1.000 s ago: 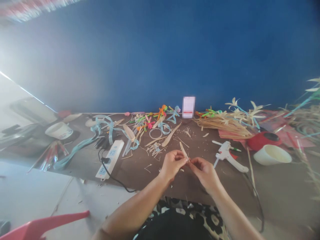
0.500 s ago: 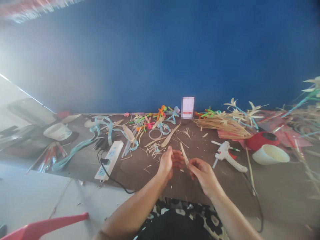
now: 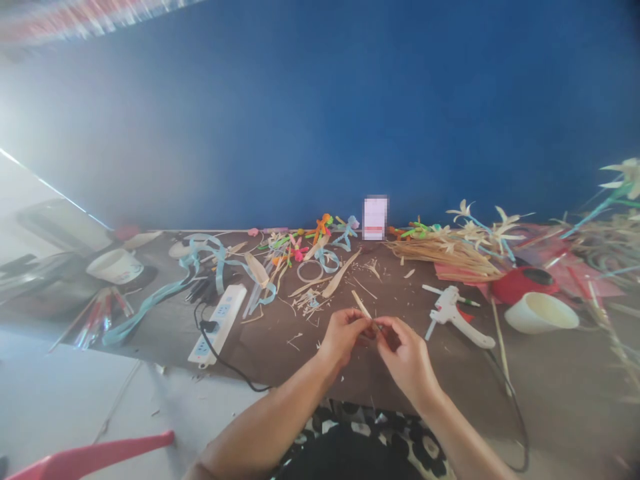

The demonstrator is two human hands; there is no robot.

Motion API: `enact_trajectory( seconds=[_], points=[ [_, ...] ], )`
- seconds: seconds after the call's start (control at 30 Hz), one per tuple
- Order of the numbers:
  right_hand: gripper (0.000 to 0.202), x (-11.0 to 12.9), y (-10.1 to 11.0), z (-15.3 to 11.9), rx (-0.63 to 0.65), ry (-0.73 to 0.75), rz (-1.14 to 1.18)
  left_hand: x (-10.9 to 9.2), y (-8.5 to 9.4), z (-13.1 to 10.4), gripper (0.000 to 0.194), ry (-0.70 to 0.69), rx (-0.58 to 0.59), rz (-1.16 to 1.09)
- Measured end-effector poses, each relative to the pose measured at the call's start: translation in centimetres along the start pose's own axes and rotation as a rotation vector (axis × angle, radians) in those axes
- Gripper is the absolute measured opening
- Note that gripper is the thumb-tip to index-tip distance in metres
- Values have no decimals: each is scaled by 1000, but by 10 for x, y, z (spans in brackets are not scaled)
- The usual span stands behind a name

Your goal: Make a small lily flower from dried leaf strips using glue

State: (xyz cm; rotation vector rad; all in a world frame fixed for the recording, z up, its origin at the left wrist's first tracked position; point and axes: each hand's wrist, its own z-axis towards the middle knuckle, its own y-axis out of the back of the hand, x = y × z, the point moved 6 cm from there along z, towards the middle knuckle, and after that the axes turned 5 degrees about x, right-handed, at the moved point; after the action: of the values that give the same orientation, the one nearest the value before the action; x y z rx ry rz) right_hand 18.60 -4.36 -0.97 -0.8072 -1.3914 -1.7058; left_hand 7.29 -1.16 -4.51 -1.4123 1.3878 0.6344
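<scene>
Both hands meet over the front of the dark table, pinching a pale strip of dried husk (image 3: 361,305) between them. My left hand (image 3: 344,337) is closed at the strip's lower part, thumb against fingers. My right hand (image 3: 404,348) grips the same end, its fingertips touching those of the left. The strip's upper end sticks out, pointing away and slightly left. Its lower end is hidden by the fingers. Beyond the hands lie a larger husk piece (image 3: 342,276) and a scatter of thin trimmings (image 3: 311,300).
A white glue gun (image 3: 456,316) lies to the right, its cord running forward, near a cream cup (image 3: 541,312). On the left are a power strip (image 3: 218,325), light blue ribbon (image 3: 150,305) and a white cup (image 3: 115,265). Straw (image 3: 440,257) and husk flowers (image 3: 506,230) lie back right.
My left hand has moved right and closed from open fingers onto the husk strip. The strip sits slightly lower, now between both hands.
</scene>
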Motion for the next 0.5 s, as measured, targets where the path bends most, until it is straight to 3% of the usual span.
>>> enact_trajectory(
  seconds=[0.17,0.5],
  points=[
    [21,14,0,-5,-7,178,-190,1,1,0,18,14,-12,-3],
    [25,17,-3,-8,30,274,-378,-3,0,-3,20,-7,-6,-43]
  ],
)
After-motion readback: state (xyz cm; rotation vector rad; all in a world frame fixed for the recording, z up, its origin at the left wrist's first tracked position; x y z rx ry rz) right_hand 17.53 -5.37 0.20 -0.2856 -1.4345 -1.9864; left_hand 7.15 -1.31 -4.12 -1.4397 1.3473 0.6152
